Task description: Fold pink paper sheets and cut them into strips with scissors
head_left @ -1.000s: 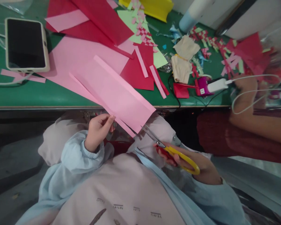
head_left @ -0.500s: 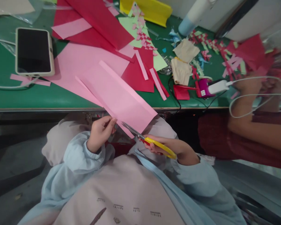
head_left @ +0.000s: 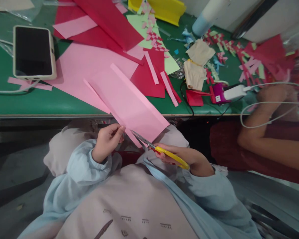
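A pink paper sheet [head_left: 137, 106] with folded-up long edges slants from the table down over my lap. My left hand [head_left: 109, 141] pinches its near-left edge between thumb and fingers. In my right hand [head_left: 168, 153] are scissors [head_left: 173, 156] with yellow and red handles. Their parted blades point up and left, at the cut between the sheet and a narrow strip along its near edge. That strip hangs partly separated below the blades. The blade tips lie just right of my left fingertips.
On the green table [head_left: 72, 103] lie a phone [head_left: 33, 52], red paper [head_left: 114, 26], pink strips [head_left: 169, 89], cloth pieces [head_left: 200, 53] and a white charger [head_left: 234, 93] with a looping cable. At right, a co-worker's arm [head_left: 271, 139] rests by the table edge.
The scissors and pink sheet have shifted slightly right, and the partly cut strip stands a little farther from the sheet. My left hand keeps its pinch. The co-worker's arm has moved slightly.
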Demonstrator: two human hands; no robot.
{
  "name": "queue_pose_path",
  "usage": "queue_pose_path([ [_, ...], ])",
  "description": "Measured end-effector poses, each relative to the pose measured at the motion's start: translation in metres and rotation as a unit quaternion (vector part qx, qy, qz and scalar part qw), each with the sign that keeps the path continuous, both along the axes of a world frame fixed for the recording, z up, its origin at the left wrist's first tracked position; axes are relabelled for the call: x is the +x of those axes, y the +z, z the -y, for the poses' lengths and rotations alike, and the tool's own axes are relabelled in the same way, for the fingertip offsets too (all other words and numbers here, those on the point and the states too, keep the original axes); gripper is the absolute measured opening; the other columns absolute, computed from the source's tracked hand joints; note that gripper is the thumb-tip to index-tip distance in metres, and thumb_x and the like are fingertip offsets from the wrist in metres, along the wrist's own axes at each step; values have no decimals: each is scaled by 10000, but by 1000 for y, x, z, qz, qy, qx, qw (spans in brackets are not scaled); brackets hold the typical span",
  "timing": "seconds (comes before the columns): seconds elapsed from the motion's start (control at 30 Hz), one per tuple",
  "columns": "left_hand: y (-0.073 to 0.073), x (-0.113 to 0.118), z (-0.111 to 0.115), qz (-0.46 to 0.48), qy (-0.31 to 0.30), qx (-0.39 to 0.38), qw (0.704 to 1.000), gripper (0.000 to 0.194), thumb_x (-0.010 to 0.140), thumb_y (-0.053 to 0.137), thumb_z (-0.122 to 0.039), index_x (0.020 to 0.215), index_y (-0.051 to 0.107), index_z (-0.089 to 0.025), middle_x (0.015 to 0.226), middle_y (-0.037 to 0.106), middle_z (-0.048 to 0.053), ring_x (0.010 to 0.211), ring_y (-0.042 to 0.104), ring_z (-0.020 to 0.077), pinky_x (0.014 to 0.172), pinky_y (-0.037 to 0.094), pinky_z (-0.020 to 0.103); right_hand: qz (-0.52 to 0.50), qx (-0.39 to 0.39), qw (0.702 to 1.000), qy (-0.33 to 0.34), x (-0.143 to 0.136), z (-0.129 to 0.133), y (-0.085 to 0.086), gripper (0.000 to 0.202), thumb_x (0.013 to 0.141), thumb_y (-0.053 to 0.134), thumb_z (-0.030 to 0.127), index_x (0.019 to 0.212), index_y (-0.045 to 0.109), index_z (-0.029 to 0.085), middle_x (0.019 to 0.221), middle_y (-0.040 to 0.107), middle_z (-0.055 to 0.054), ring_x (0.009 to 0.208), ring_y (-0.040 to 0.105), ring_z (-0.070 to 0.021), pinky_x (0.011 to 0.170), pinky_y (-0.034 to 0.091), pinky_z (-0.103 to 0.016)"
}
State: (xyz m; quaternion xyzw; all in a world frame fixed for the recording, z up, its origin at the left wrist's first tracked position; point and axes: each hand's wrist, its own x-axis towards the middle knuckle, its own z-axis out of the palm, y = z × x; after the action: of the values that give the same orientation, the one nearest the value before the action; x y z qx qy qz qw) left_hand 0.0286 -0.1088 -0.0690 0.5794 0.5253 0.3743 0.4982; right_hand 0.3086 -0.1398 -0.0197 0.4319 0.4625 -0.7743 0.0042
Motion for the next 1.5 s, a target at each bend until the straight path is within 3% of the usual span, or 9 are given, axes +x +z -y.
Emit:
queue_pose_path([
  [0.2,0,2,1,30,-10,-33,999,361,903,536,-364,598,525,-173,467,535,-19,438,523,91,461,397,204,-79,-75,993,-46,-15,6,-10,349,902,515,548,860,431,212,692,390,46,540,328,-80,480,265,-244],
  [0.43,2,7,4,91,-11,-72,993,379,894,547,-403,588,496,-185,435,481,-37,428,532,106,451,407,215,-118,-60,985,-109,-42,17,-6,566,748,554,747,883,412,216,693,382,54,524,305,-70,461,232,-263],
  [0.63,1,8,5,70,-21,-74,995,380,890,548,-421,600,519,-177,444,514,-23,432,525,98,447,399,202,-119,-82,987,-74,-46,19,-9,609,763,445,802,803,439,194,659,373,46,536,310,-77,498,258,-281],
  [1.03,1,9,6,87,-35,-80,992,385,888,549,-440,609,521,-177,452,516,-20,437,529,100,444,405,201,-145,-73,982,-97,-53,18,-16,549,816,457,743,830,412,196,670,361,55,551,317,-73,519,268,-271],
  [1.5,1,8,7,86,-40,-79,992,395,896,543,-445,609,523,-174,454,519,-18,442,530,97,454,413,197,-140,-121,973,-140,-53,18,-16,529,758,612,687,818,392,210,685,367,56,582,342,-79,544,261,-270],
])
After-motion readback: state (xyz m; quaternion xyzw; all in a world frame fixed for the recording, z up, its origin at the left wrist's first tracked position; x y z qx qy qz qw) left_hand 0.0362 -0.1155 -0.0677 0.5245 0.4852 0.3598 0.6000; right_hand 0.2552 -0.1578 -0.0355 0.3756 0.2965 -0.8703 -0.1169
